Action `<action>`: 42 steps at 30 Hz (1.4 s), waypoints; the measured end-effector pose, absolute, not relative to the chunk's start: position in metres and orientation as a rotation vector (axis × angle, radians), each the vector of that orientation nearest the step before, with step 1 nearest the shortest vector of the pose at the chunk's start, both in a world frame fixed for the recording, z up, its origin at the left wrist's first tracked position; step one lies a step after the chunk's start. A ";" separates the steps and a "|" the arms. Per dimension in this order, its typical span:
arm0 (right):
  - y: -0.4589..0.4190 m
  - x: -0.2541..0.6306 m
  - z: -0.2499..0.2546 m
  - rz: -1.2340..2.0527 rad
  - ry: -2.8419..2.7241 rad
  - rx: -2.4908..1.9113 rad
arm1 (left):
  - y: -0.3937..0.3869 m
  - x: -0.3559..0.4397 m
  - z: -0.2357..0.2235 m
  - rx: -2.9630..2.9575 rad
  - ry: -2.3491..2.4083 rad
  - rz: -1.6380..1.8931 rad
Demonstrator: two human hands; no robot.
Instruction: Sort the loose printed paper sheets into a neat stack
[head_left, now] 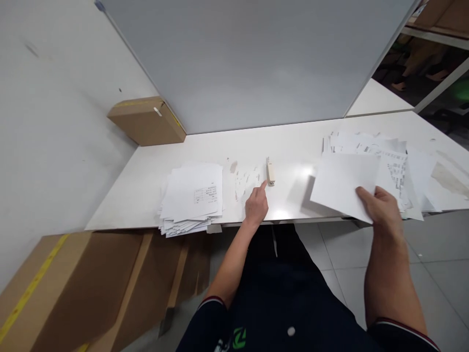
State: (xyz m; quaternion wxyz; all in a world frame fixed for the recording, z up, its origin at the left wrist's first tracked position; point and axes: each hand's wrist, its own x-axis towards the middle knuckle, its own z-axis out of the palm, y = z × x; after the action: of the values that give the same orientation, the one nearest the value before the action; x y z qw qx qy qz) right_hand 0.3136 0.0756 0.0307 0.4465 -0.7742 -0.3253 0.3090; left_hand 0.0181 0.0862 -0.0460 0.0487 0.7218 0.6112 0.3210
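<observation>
My right hand (379, 208) grips the near edge of a blank white sheet (344, 186), holding it just above the table beside a loose spread of printed papers (392, 166). My left hand (256, 204) rests on the white table (293, 142), index finger stretched toward a small beige stapler (270, 173) and almost touching it; the other fingers are curled. A stack of printed sheets (192, 198) lies to the left, overhanging the table's front edge.
A grey partition panel (256, 63) stands at the table's back. A closed cardboard box (146, 120) sits in the back left corner. Large cardboard boxes (73, 288) stand on the floor under the table's left side. Grey floor tiles lie to the right.
</observation>
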 end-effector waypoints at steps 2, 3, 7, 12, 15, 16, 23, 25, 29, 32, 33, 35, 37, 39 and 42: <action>0.082 0.334 0.035 0.690 -0.822 -2.018 | 0.073 0.010 -0.045 2.199 1.812 1.124; 0.085 0.344 0.036 0.638 -0.840 -2.081 | 0.065 0.002 -0.043 2.200 1.815 1.184; 0.086 0.365 0.033 0.134 -0.981 -2.255 | 0.035 -0.048 -0.031 2.157 2.093 1.324; 0.076 0.330 0.025 -0.143 -1.111 -2.037 | 0.015 -0.107 -0.017 2.094 2.501 0.936; 0.070 0.284 0.014 0.109 -1.301 -1.845 | 0.015 -0.120 -0.017 2.122 2.493 0.744; 0.068 0.267 0.008 0.198 -1.368 -1.804 | 0.016 -0.122 -0.018 2.133 2.485 0.727; 0.046 0.171 -0.025 0.712 -1.821 -1.451 | 0.023 -0.127 -0.022 2.090 2.518 0.821; 0.041 0.158 -0.026 0.781 -1.878 -1.379 | 0.024 -0.127 -0.021 1.983 2.575 0.915; 0.038 0.146 -0.024 0.858 -1.924 -1.307 | 0.024 -0.124 -0.021 1.779 2.566 1.204; 0.038 0.143 -0.024 0.872 -1.953 -1.296 | 0.024 -0.120 -0.018 1.641 2.514 1.358; 0.038 0.143 -0.025 0.874 -1.960 -1.294 | 0.024 -0.119 -0.017 1.581 2.503 1.404; 0.038 0.142 -0.026 0.873 -1.968 -1.295 | 0.025 -0.117 -0.015 1.448 2.485 1.502; 0.038 0.141 -0.026 0.875 -1.964 -1.295 | 0.026 -0.116 -0.011 1.323 2.452 1.605; 0.037 0.140 -0.024 0.913 -1.938 -1.285 | 0.027 -0.114 -0.007 1.228 2.401 1.702; 0.035 0.136 -0.018 1.036 -1.853 -1.273 | 0.025 -0.109 0.000 1.180 2.340 1.803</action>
State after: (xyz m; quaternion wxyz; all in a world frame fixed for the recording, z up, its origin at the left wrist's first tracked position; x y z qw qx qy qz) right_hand 0.1364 0.0349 -0.0180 0.3271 -0.4859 -0.7075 0.3954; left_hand -0.1092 0.0247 -0.0003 -0.0199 0.3708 0.7355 0.5667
